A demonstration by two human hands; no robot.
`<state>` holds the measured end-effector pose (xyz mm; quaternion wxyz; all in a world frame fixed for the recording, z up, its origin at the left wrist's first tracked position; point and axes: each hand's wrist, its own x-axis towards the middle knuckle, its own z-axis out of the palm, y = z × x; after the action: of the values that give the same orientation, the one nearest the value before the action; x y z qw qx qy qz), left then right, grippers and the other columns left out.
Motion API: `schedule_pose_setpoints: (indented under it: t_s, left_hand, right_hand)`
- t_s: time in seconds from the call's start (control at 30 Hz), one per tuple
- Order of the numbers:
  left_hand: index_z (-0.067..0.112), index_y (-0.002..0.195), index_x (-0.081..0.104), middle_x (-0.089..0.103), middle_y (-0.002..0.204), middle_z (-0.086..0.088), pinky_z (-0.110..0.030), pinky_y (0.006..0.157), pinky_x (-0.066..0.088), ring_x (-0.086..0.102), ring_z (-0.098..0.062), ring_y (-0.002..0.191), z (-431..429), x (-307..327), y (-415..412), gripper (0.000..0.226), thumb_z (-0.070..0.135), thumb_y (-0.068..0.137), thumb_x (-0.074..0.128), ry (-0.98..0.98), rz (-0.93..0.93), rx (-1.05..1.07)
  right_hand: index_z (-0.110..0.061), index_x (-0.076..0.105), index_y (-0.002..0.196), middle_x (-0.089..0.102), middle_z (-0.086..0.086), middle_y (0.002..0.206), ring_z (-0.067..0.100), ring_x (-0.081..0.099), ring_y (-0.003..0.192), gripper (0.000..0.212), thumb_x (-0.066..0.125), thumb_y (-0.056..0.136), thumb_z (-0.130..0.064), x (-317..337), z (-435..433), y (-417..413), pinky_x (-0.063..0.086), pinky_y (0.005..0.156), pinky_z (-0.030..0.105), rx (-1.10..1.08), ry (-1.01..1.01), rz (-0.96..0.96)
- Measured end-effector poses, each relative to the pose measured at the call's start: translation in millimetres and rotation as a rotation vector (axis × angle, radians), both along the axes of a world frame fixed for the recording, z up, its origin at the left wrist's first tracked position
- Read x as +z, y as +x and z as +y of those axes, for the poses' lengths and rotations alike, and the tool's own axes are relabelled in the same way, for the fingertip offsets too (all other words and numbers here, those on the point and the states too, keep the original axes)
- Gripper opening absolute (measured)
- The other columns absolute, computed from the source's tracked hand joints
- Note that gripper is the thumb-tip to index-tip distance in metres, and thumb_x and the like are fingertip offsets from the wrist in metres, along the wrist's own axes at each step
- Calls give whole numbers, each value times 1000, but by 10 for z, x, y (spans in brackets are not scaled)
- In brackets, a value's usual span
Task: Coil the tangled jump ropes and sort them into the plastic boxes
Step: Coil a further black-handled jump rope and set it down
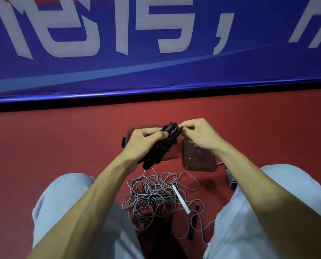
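a blue banner [156,71] with large white characters runs along the back edge of the red floor [62,143]. at the left, a knee in pale grey trousers [66,193] frames the view. the left hand [143,141] is raised above the floor, its grip wrapped round a black jump rope [161,148] wound into a tight, thick bundle that slants from the lower left up to the right. behind this hand lies a clear plastic box [132,130] with a dark clasp on its left side, mostly hidden by the hand and the bundle. lower down, between the legs, a tangle of grey rope [156,199] sprawls in loose loops on the floor, well apart from the box. a white handle [181,200] lies slantwise on the right part of the tangle. the right hand [199,137] meets the top of the black bundle, its grip pinching the rope's end between thumb and forefinger. below that hand a second clear plastic piece [199,159], box or lid i cannot tell, lies flat on the floor. a black handle [193,223] lies further down, beside the right leg, and a ribbed grey handle [230,179] shows by the right forearm.
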<state>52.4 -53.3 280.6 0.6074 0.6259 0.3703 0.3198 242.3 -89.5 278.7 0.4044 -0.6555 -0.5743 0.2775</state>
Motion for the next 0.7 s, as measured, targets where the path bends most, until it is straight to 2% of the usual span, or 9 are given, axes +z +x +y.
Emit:
schedule_pose_setpoints:
  t_s: [0.07,0.13,0.23,0.33,0.37,0.43,0.5,0.6,0.7]
  left_hand:
    - [20,107,75,71,78,-6,-34,61,53,62,-21,63,12,-1,9,22,14,91,61,-41,-68,36]
    - [32,117,70,73,86,-2,-36,67,53,63,-18,68,38,-13,12,32,16,92,59,-88,-118,87]
    - [30,120,69,72,82,1,-32,63,53,63,-15,65,31,-10,16,30,18,96,55,-125,-157,98]
    - [25,120,68,69,78,-2,-33,59,52,62,-17,60,20,-24,32,27,22,98,55,-134,-164,136]
    - [24,118,69,67,74,-2,-34,60,52,60,-17,58,16,-27,37,25,22,98,54,-138,-168,153]
    - [24,108,71,64,68,-1,-34,60,51,59,-17,54,7,-32,50,20,22,99,53,-148,-180,171]
    - [24,102,70,62,66,0,-32,58,51,59,-16,51,-12,-17,62,18,23,99,53,-155,-199,173]
    - [21,101,71,61,70,-4,-30,54,53,58,-18,52,-21,-15,73,18,24,100,53,-169,-236,170]
    - [22,102,72,61,71,-4,-33,57,53,57,-18,54,-35,-13,76,18,25,99,54,-151,-233,161]
  right_hand:
    - [-15,67,83,45,-3,62,2,37,45,25,49,101,-17,21,-40,-51,31,44,16,106,-81,118]
    - [-7,62,92,50,2,71,2,40,48,22,43,101,-6,41,-80,-117,33,44,14,203,-110,209]
    - [-2,57,108,56,2,74,6,49,55,20,43,97,6,72,-114,-204,42,49,19,277,-79,136]
    - [-9,54,117,62,3,76,16,59,59,29,53,91,4,90,-83,-254,52,59,30,87,7,152]
    - [-12,54,113,66,4,80,19,62,60,28,59,89,0,88,-67,-255,54,63,34,-15,48,159]
    - [-17,56,103,71,0,85,16,68,70,28,72,82,-10,70,-42,-243,55,73,32,-173,120,131]
    - [-20,57,99,72,-4,84,13,69,81,33,80,75,-16,51,-32,-257,54,82,31,-211,162,209]
    - [-21,53,94,71,-2,82,16,71,81,38,82,72,-9,15,-18,-324,55,88,41,-180,202,465]
    - [-26,50,101,71,0,88,18,71,83,41,78,77,-9,-21,-1,-393,56,86,46,-231,290,424]
